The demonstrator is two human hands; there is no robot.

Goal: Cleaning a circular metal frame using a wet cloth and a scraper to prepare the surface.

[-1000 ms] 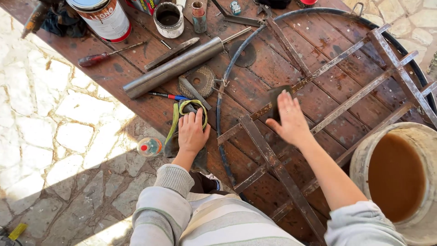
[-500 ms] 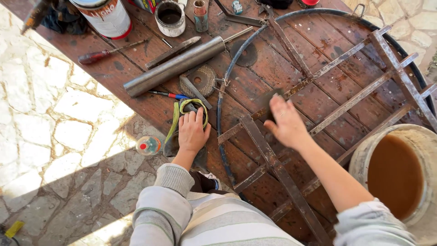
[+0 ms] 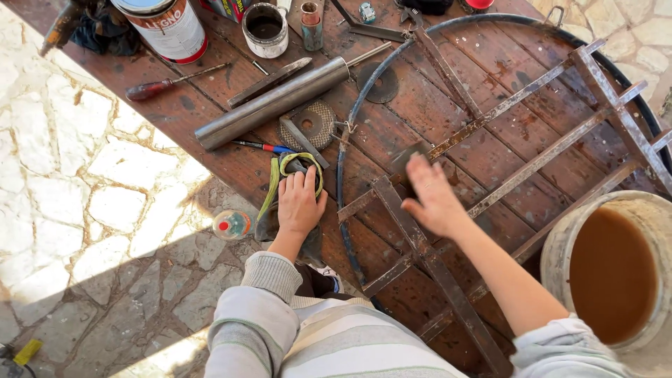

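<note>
A round metal frame (image 3: 490,115) of rusty crossing bars lies on a dark wooden table (image 3: 210,119). My right hand (image 3: 435,199) is blurred by motion and presses a dark abrasive pad (image 3: 408,158) onto a bar near the frame's left side. My left hand (image 3: 299,203) rests flat at the table's near edge, fingers together, on a grey cloth (image 3: 309,245) and a yellow-green strap loop (image 3: 271,183). It grips nothing.
A metal pipe (image 3: 273,101), a red-handled screwdriver (image 3: 150,89), a wire disc (image 3: 315,122) and a cutting disc (image 3: 381,84) lie left of the frame. A paint can (image 3: 168,28) and a small jar (image 3: 266,28) stand behind. A bucket of brown liquid (image 3: 616,273) is at right.
My right hand has slid a little toward me and to the left along the frame with the pad under it. My left hand has stayed put.
</note>
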